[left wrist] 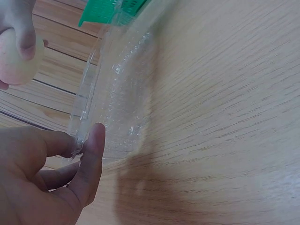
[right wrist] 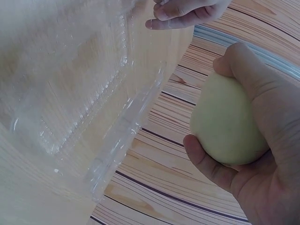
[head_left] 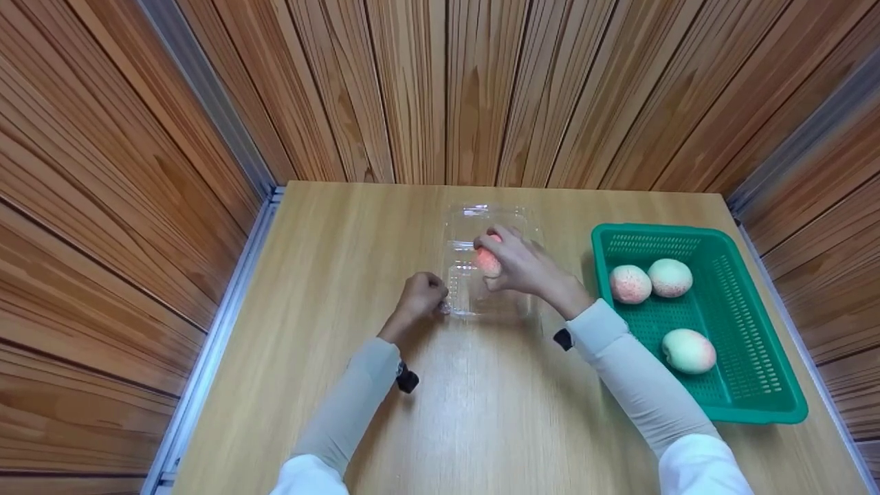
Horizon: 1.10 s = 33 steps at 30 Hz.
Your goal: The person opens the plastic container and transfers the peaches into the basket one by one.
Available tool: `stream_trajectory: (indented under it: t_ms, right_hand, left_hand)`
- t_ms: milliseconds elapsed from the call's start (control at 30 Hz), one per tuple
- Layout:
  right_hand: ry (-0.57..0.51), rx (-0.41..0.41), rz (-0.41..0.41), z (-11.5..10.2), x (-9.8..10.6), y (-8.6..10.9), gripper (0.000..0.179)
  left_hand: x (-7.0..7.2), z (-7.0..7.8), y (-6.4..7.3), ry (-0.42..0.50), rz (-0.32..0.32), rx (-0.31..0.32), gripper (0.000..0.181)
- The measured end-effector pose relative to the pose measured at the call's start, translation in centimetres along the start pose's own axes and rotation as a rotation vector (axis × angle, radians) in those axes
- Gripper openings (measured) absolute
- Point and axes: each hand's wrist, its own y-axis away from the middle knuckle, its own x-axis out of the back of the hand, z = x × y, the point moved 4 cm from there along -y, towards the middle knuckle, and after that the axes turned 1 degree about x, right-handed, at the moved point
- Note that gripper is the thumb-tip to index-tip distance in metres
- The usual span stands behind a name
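Observation:
Above a clear plastic clamshell box [head_left: 474,302] my right hand [head_left: 519,265] grips a peach [head_left: 488,261]. The right wrist view shows the pale side of that peach [right wrist: 227,119] between thumb and fingers, apart from the box. At the box's near left corner, my left hand [head_left: 421,295] pinches the rim. In the left wrist view, thumb and forefinger of the left hand [left wrist: 61,173] meet on the thin plastic edge [left wrist: 79,140]. The box lies opened out on the table, its lid half [head_left: 481,213] toward the back. No peach is visible inside it.
A green plastic basket [head_left: 756,330] stands on the right of the table [head_left: 330,275]. It holds three peaches: one [head_left: 630,284] beside another [head_left: 670,278], and a third [head_left: 689,350] nearer the front. Wood-panelled walls [head_left: 412,89] enclose the back and sides.

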Motion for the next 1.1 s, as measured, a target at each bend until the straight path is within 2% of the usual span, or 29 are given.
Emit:
stream_trajectory:
  t_ms: [267,500,1100]
  right_hand:
    - [0.022,0.013,0.043,0.6,0.7,0.6,0.061]
    - [-0.004,-0.029,0.043,1.3,1.5,1.0,0.061]
    - [-0.037,-0.089,0.056,3.0,2.9,2.0,0.068]
  left_hand:
    - [0.0,-0.2,0.0,-0.010,0.002,-0.080,0.018]
    - [0.0,-0.2,0.0,0.000,-0.002,-0.055,0.018]
    - [0.1,-0.1,0.1,-0.017,0.006,-0.071,0.019]
